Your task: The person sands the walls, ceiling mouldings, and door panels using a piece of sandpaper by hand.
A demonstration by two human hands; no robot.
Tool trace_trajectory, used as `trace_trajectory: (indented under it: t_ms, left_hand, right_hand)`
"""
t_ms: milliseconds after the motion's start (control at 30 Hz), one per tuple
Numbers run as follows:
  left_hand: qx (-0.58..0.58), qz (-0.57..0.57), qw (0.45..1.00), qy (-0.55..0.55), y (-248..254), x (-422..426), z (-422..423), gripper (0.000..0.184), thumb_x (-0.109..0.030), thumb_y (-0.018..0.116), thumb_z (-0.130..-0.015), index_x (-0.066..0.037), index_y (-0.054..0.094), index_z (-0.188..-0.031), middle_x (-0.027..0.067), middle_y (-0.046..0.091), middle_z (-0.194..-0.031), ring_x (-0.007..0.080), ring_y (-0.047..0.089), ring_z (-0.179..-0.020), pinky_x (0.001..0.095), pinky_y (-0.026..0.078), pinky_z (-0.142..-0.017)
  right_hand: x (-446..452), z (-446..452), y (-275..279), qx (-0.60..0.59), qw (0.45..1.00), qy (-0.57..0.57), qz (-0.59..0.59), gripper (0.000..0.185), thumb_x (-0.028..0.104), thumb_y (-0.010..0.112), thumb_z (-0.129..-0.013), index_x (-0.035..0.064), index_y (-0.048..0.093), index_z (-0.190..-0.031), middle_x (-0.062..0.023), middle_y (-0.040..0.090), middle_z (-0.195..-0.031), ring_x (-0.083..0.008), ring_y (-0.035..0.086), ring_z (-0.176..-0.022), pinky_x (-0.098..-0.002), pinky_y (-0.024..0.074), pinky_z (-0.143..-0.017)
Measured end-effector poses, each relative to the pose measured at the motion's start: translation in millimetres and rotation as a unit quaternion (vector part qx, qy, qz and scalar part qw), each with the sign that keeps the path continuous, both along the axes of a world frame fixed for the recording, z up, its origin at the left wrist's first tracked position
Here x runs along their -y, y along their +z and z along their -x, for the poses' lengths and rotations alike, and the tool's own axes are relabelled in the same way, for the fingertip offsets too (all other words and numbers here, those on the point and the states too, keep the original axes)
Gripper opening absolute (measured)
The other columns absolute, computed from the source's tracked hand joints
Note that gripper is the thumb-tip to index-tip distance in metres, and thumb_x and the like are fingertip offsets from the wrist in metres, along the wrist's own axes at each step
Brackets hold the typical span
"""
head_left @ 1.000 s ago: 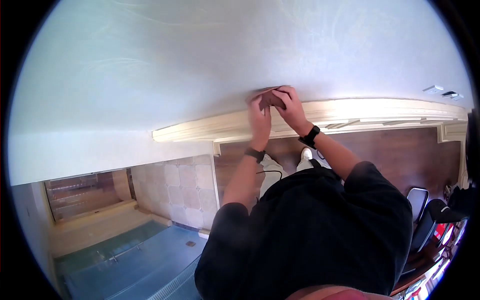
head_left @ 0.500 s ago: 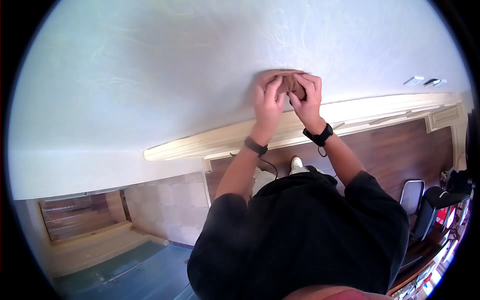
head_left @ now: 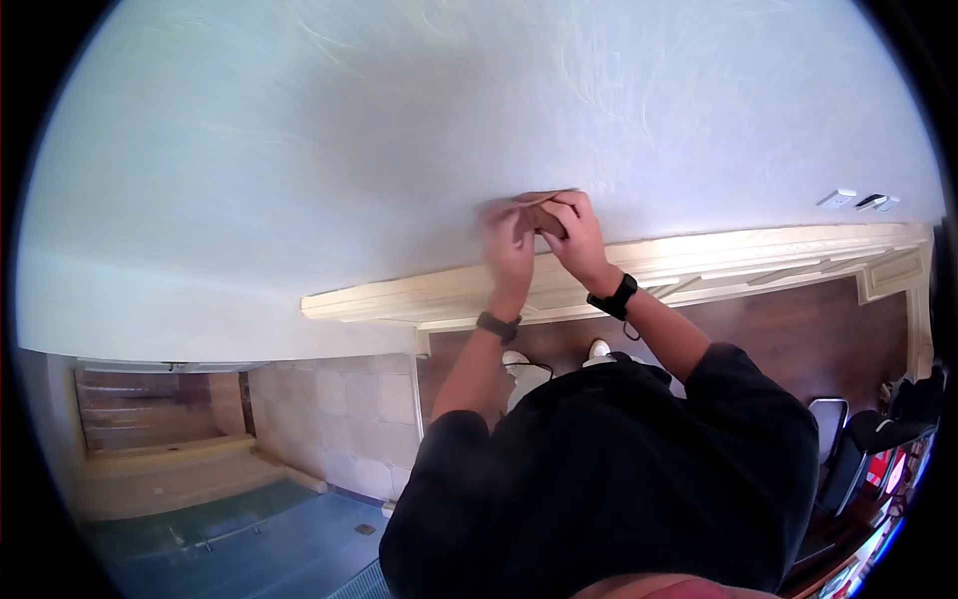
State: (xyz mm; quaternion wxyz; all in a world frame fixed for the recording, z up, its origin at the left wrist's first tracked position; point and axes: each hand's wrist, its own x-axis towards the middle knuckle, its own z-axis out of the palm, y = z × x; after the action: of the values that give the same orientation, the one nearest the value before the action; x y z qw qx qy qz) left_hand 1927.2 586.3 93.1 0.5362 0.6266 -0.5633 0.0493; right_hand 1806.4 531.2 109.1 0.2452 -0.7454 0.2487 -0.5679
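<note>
A reddish-brown, folded, flexible piece [head_left: 542, 217] lies against the pale wall [head_left: 399, 130], just above the cream moulding [head_left: 689, 257]. My left hand [head_left: 511, 255], blurred by motion, grips its left part with bent fingers. On the right part, my right hand [head_left: 579, 238] has its fingers curled round the same piece. The piece's upper edge is against the wall, and the fingers cover much of the rest. Each wrist wears a black band or watch.
White wall sockets [head_left: 836, 199] sit at the right. Below the moulding is a dark wooden floor [head_left: 738, 344], with chairs [head_left: 846, 464] at the lower right. A tiled floor [head_left: 339, 409] and a blue-green surface [head_left: 279, 549] lie at the lower left.
Both hands and the piece rose in view and moved right, then came back down and left. The view shifted too. Both hands still hold the piece.
</note>
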Motion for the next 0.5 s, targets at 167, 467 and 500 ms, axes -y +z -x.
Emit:
trace_trajectory:
  t_ms: [167, 467, 500]
  left_hand:
    - [0.012, 0.098, 0.994, 0.035, 69, 3, -18, 0.042, 0.006, 0.065, -0.076, -0.002, 0.057, -0.117, 0.0163, 0.056, -0.115, 0.0299, 0.057, -0.103, 0.0378, 0.049, -0.086]
    - [0.058, 0.184, 0.981, -0.003, 188, 34, 37, 0.041, 0.004, 0.068, -0.072, -0.005, 0.062, -0.112, 0.0165, 0.058, -0.110, 0.0326, 0.058, -0.099, 0.0376, 0.049, -0.082]
    - [0.059, 0.186, 0.981, -0.015, 197, 35, 44, 0.040, 0.004, 0.068, -0.072, -0.005, 0.063, -0.112, 0.0166, 0.058, -0.109, 0.0329, 0.058, -0.099, 0.0381, 0.049, -0.082]
  right_hand:
    - [1, -21, 76, 0.033, 0.996, 0.027, 0.073, 0.049, -0.005, 0.074, -0.064, 0.0050, 0.059, -0.110, -0.0129, 0.053, -0.108, -0.0318, 0.056, -0.096, -0.0361, 0.0500, -0.078]
    - [16, 29, 181, 0.073, 0.990, -0.067, 0.101, 0.049, -0.006, 0.070, -0.064, 0.0071, 0.061, -0.111, -0.0128, 0.055, -0.107, -0.0320, 0.057, -0.097, -0.0363, 0.0499, -0.079]
    - [18, 35, 186, 0.072, 0.988, -0.075, 0.111, 0.049, -0.006, 0.069, -0.064, 0.0068, 0.061, -0.111, -0.0126, 0.055, -0.107, -0.0315, 0.057, -0.097, -0.0361, 0.0498, -0.079]
